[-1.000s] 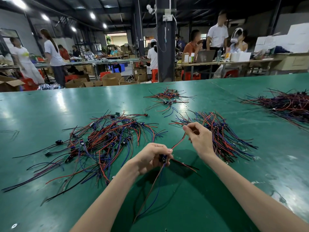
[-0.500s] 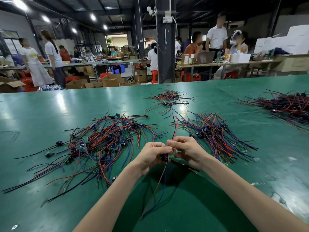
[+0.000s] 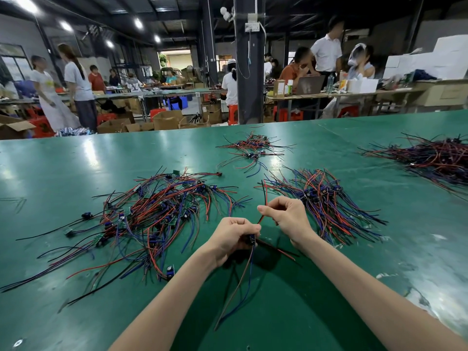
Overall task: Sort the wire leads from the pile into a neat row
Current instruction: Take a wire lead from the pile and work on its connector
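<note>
My left hand grips one lead by its small dark module, just below the centre of the frame, fingers curled tight round it. Its blue and brown tails hang toward the bottom edge. My right hand, a little up and to the right, pinches the lead's red wire between thumb and forefinger. The pile sprawls at centre left on the tabletop. The row lies just right of my right hand, modules bunched, wires fanning out.

I judge that I am straightening this lead before laying it down. To do that well I should hold the module steady and draw the red wire through a light pinch so it runs straight without kinking. Then I should set it parallel to the others, module beside modules.
</note>
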### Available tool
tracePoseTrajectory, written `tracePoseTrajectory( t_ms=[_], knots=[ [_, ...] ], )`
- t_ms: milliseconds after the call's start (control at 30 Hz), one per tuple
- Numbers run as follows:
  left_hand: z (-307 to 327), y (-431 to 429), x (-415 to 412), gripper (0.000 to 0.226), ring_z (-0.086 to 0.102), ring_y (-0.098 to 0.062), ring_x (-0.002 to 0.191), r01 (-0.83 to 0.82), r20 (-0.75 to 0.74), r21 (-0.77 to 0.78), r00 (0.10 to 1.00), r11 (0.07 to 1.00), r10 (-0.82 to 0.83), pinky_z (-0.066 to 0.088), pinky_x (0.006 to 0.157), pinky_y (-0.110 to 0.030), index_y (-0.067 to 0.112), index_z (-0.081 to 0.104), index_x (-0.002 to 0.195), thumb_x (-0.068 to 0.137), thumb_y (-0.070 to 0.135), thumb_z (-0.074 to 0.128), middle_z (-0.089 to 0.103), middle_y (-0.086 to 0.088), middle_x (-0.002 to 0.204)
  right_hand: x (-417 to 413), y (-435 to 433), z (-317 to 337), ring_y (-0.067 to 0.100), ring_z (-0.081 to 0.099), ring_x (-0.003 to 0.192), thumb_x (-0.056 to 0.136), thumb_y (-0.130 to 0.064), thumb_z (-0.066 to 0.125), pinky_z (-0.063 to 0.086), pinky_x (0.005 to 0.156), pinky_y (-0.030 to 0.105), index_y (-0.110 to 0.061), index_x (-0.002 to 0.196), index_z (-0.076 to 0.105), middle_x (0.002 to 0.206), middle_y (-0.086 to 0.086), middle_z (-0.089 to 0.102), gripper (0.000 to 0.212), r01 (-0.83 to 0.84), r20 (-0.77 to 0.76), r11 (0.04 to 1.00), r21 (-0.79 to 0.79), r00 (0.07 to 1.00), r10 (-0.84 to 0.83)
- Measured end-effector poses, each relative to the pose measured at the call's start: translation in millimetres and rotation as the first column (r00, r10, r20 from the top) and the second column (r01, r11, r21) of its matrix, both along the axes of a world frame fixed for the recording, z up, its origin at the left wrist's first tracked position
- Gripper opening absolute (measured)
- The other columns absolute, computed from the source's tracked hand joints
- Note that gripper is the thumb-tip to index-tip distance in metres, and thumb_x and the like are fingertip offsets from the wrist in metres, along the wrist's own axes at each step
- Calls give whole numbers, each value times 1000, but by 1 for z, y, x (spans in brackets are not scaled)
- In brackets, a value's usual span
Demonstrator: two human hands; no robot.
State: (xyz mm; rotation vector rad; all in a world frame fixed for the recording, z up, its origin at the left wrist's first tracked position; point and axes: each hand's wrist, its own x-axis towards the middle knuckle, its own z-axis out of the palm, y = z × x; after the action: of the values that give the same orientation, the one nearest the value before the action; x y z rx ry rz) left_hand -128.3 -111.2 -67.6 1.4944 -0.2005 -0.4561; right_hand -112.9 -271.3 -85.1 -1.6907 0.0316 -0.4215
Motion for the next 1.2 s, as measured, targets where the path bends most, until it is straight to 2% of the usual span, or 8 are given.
tracePoseTrajectory(
  t_ms=[133,333,500,600,733,967,1067,1200],
  knots=[
    [-1,0,0,35,52,-13,50,6,1,9,1000,1000,-6,48,50,-22,7,52,53,85,1,63,59,-4,57,5,-7,-3,-2,43,45,73,-15,81,38,52,17,-18,58,62,49,-13,53,24,65,22,997,-40,998,-65],
    [2,0,-3,50,52,-16,58,48,20,31,999,998,-49,48,52,-21,17,55,38,85,1,63,58,0,53,10,-19,-4,8,48,55,74,-17,81,41,57,21,-15,64,64,59,-5,57,20,127,13,991,-52,992,-126],
    [4,1,-4,51,50,-18,61,65,30,42,997,997,-66,48,51,-20,17,56,38,86,0,62,57,1,52,10,-21,-4,10,45,51,76,-15,79,41,51,22,-12,64,63,57,-3,54,21,98,-19,995,-11,995,-98],
    [6,3,-5,51,52,-15,59,80,27,43,996,996,-81,47,50,-19,16,56,39,87,1,62,58,1,53,9,-22,-2,8,44,46,79,-17,76,41,46,19,-11,61,60,53,-3,51,25,107,-39,992,73,994,-104],
    [7,3,-6,50,53,-8,47,102,27,35,994,994,-103,46,48,-18,16,57,39,87,1,61,60,-2,55,6,-23,3,7,44,42,82,-13,73,40,41,18,-9,58,60,51,-2,55,28,118,-90,963,241,991,-98],
    [10,5,-5,46,52,-7,49,130,39,28,991,991,-131,45,49,-17,17,58,43,87,5,62,61,-1,58,4,-19,17,10,43,35,81,-4,69,37,35,18,-3,65,61,47,3,55,18,167,-262,734,658,965,16],
    [12,5,-6,45,49,-4,47,133,53,62,989,989,-137,40,48,-15,18,57,43,87,9,64,62,1,59,4,-17,17,9,41,33,84,-4,65,33,33,17,-6,63,54,45,3,52,23,156,-267,652,742,961,74],
    [13,6,-7,43,48,-2,49,137,65,106,987,985,-145,37,52,-16,19,58,44,86,13,65,63,4,61,5,-16,18,9,40,32,84,-5,64,33,33,16,-6,63,53,44,3,51,24,155,-256,621,768,964,76]
  ],
)
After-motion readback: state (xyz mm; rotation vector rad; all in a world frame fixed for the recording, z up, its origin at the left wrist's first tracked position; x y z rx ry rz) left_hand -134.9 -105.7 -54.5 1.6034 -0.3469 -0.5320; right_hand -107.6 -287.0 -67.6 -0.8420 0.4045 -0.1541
